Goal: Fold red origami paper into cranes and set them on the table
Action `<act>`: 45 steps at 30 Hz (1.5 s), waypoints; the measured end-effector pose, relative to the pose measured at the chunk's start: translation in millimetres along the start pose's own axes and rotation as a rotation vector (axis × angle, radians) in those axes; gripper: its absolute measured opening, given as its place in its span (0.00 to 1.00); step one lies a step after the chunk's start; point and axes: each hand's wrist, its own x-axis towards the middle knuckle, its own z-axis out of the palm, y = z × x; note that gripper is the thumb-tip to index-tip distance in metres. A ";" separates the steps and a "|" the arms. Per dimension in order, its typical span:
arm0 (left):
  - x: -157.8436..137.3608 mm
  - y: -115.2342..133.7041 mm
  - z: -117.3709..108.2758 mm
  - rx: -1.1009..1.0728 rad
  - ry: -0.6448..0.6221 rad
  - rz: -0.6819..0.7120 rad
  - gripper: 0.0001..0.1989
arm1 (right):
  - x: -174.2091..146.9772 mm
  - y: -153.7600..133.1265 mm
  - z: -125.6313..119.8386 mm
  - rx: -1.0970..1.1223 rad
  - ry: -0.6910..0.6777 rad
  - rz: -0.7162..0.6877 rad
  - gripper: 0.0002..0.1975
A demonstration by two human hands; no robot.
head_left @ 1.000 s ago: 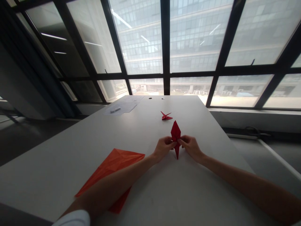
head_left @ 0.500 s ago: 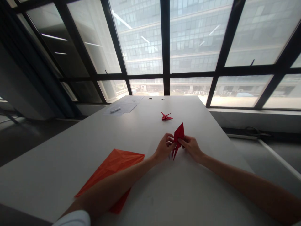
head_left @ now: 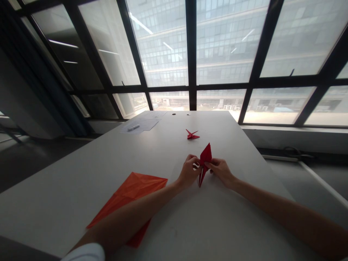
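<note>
Both hands pinch a folded red origami paper point(head_left: 206, 154) just above the white table point(head_left: 174, 214). Its wide diamond end points up and away from me, and its narrow split end points down toward me. My left hand point(head_left: 189, 170) grips the left edge near the middle with thumb and fingertips. On the right edge, my right hand point(head_left: 221, 171) presses with its thumb on top, the other fingers partly hidden behind the paper. Beyond the hands lies a finished-looking red origami crane point(head_left: 192, 135).
Creased orange-red paper sheets point(head_left: 127, 192) lie at the left, partly under my left forearm. Farther back are white printed papers point(head_left: 149, 123) with a white marker-like stick point(head_left: 133, 127) on them. Large windows point(head_left: 163, 47) stand behind the table.
The folded paper has turned slightly and shifted a little left and toward me. Its two narrow points, spread before, now sit closer together. Both hands keep their hold.
</note>
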 end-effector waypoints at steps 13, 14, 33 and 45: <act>-3.1 12.4 -2.5 -0.028 -0.106 -0.056 0.06 | -1.9 -5.4 2.3 -0.004 0.033 -0.006 0.19; -2.8 10.9 -2.6 -0.024 -0.109 -0.063 0.07 | -2.2 -6.4 2.4 0.014 0.050 -0.003 0.19; -1.9 10.8 -5.9 0.249 -0.005 0.190 0.06 | -3.1 -10.9 2.3 0.030 0.060 -0.003 0.17; 2.9 -5.3 -0.3 -0.258 -0.049 -0.158 0.11 | 1.3 -3.8 -0.1 0.074 0.105 -0.026 0.18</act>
